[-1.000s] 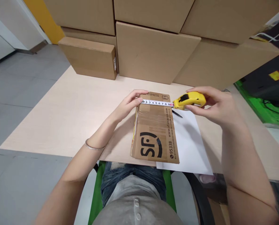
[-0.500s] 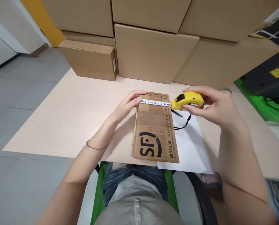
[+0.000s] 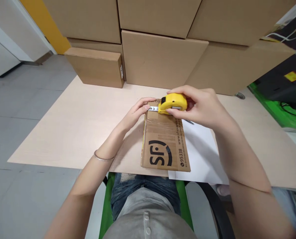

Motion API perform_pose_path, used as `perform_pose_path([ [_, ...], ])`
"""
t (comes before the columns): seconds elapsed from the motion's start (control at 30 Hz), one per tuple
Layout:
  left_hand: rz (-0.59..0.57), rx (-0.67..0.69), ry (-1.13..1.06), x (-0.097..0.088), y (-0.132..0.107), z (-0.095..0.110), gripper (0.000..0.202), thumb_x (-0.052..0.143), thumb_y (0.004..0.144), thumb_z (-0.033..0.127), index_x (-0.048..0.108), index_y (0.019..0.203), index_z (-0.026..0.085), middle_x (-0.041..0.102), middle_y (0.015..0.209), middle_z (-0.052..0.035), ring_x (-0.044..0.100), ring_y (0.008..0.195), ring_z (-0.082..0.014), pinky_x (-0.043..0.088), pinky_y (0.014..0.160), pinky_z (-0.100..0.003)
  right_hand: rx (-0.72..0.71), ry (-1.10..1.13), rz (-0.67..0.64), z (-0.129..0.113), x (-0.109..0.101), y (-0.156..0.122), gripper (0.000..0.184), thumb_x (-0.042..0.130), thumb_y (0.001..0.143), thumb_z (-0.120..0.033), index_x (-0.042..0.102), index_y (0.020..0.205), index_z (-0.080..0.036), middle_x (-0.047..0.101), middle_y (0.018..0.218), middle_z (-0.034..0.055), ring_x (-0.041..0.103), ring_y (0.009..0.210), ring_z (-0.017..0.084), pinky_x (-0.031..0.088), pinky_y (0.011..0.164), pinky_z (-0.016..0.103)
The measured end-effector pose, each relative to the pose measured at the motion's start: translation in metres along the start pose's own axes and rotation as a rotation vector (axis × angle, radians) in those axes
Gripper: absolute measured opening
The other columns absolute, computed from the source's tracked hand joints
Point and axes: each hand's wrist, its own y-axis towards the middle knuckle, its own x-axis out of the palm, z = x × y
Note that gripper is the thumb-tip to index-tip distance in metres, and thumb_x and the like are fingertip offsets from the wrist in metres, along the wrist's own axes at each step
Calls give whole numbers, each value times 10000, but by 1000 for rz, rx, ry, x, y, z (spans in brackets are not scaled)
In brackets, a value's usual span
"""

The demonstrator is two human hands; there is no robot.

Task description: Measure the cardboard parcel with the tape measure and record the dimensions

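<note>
The right hand (image 3: 201, 108) has slid left, its grip around a yellow tape measure (image 3: 174, 103) above the cardboard box (image 3: 160, 132) on the worktop (image 3: 70, 132); the exposed blade (image 3: 153, 108) is shorter. The left hand (image 3: 134, 114) pinches its end. Box print: "SF", "95338", "www.sf-express".

Looks forward and down from head height, close above flat pale wood-toned tabletop (image 3: 63, 132), faces stacked brown rectangular cardboard boxes (image 3: 160, 58), catches grey buttoned cloth shirt (image 3: 149, 220) below

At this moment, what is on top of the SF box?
The tape measure, in the right hand, is over the far end of the box; the left hand touches its blade. The surface beneath is hidden.
</note>
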Motion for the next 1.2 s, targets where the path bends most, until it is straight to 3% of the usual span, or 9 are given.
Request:
perform_pose_path([
  [0.2, -1, -19, -26, 3, 0, -4, 713, 400, 1006, 800, 656, 1418, 276, 628, 1599, -93, 546, 1501, -355, 435, 1231, -545, 46, 82, -34, -6, 20, 13, 345, 795, 875, -494, 727, 1088, -232, 763, 887, 23, 669, 746, 197, 500, 701, 329],
  [0.33, -2, -60, -16, -3, -4, 0, 814, 303, 984, 868, 633, 1488, 321, 559, 1674, -63, 501, 1539, -412, 339, 1273, -646, 166, 278, 261, 16, 33, 2, 462, 738, 893, -649, 678, 1118, -249, 764, 986, 41, 690, 805, 217, 541, 711, 355],
  [0.47, 153, 126, 92, -6, -37, 26, 766, 351, 987, 851, 591, 1544, 383, 533, 1683, -53, 443, 1581, -407, 292, 1323, -643, 362, 620, 493, 48, 46, -9, 511, 621, 912, -761, 649, 1050, -270, 776, 1079, 81, 750, 946, 274, 599, 775, 419],
  [0.6, -128, 490, 367, 8, -92, 55, 993, 653, 782, 914, 489, 1623, 414, 405, 1739, -77, 385, 1604, -450, 262, 1352, -672, 564, 904, 468, 65, 62, -16, 517, 579, 897, -777, 650, 987, -273, 778, 958, 57, 774, 949, 266, 619, 741, 390],
  [0.67, -210, 534, 547, 16, -113, 59, 1073, 804, 690, 855, 498, 1612, 398, 348, 1760, -110, 352, 1616, -473, 227, 1352, -706, 633, 1004, 432, 65, 69, -19, 508, 595, 888, -775, 646, 940, -272, 756, 866, 29, 765, 846, 224, 612, 684, 341],
  [0.77, -142, 543, 708, 20, -127, 53, 929, 875, 810, 609, 481, 1618, 371, 372, 1737, -149, 386, 1612, -425, 329, 1324, -673, 679, 1068, 418, 60, 68, -22, 469, 623, 895, -732, 662, 924, -265, 748, 839, 15, 733, 744, 180, 606, 639, 300],
  [0.87, 41, 558, 586, 14, -127, 45, 878, 818, 886, 575, 426, 1644, 368, 463, 1682, -148, 489, 1554, -375, 496, 1235, -588, 655, 996, 530, 50, 47, -25, 402, 634, 909, -649, 686, 975, -255, 770, 914, 34, 737, 748, 196, 613, 603, 316],
  [1.03, 492, 256, 309, 12, -117, 41, 588, 603, 1055, 529, 431, 1605, 411, 563, 1638, -84, 526, 1544, -309, 458, 1269, -529, 621, 741, 566, 24, 1, -52, 438, 668, 925, -647, 703, 1123, -258, 781, 1031, 75, 746, 741, 231, 587, 489, 323],
  [1.2, 504, -167, 63, 25, -101, 37, 509, 586, 1031, 622, 685, 1403, 289, 628, 1598, -63, 465, 1590, -331, 357, 1344, -527, 763, 541, 427, 8, 3, -85, 428, 711, 917, -671, 615, 1008, -264, 756, 975, 58, 725, 710, 203, 606, 483, 306],
])
